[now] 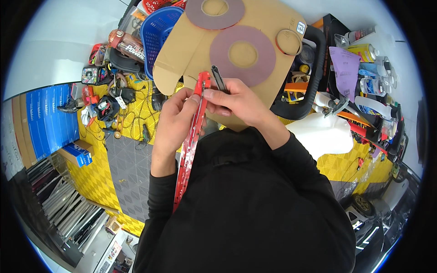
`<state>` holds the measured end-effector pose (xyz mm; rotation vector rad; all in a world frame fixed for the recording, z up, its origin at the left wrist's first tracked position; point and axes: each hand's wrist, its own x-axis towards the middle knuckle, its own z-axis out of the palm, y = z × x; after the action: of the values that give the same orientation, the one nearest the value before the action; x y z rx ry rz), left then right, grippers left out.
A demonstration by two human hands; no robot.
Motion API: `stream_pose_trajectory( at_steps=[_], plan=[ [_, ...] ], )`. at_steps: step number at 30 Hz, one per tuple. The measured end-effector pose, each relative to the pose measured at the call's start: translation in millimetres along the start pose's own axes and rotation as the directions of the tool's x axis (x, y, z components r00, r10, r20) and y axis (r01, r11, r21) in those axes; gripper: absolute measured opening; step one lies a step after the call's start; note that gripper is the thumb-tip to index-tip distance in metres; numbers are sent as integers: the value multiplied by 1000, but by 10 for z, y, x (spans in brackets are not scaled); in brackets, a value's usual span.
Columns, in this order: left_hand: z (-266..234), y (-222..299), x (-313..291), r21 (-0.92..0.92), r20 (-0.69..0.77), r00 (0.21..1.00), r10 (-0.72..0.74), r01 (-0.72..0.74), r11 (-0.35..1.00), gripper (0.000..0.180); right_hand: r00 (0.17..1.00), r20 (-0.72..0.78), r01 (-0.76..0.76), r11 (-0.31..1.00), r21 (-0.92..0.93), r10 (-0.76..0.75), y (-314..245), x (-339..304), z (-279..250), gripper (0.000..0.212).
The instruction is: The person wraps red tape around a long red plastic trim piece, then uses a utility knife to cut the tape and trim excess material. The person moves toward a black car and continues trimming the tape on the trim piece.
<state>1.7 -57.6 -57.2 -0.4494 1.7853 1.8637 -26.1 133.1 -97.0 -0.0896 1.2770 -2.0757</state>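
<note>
The left hand (175, 119) pinches one red strip (188, 152) between thumb and fingers near its upper end, in front of the torso, probably to steady its long slanting length. The right hand (239, 101) has its thumb pressed at that same end, its fingers curled around one black pen (219, 79), apparently tucked there to leave the thumb free. Beyond, two mauve rolls (261, 63) and one thin ring (276, 43) rest on cardboard (268, 20), presumably laid flat for stability.
</note>
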Motion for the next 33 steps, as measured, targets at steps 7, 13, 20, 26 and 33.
stream_pose_trajectory(
  at_steps=[7, 13, 20, 26, 33],
  plan=[
    [182, -43, -127, 74, 5, 999, -34, 33, 997, 25, 993, -115, 64, 961, 269, -34, -87, 71, -47, 43],
    [156, -136, -88, 108, 90, 996, -26, 17, 994, 24, 956, -268, 163, 975, 153, -118, -43, 169, -85, 28],
    [154, -191, -55, 53, 102, 993, -54, 49, 997, 23, 949, -268, 189, 980, 60, -167, -85, 33, -56, 24],
    [215, -165, -54, 33, 63, 996, -65, 64, 997, 22, 910, -181, 349, 926, -146, -372, -51, -195, -114, 18],
    [217, -168, -67, 86, 23, 999, -47, 45, 995, 21, 943, -13, 317, 912, -261, -331, 23, -512, -254, 20]
  ],
)
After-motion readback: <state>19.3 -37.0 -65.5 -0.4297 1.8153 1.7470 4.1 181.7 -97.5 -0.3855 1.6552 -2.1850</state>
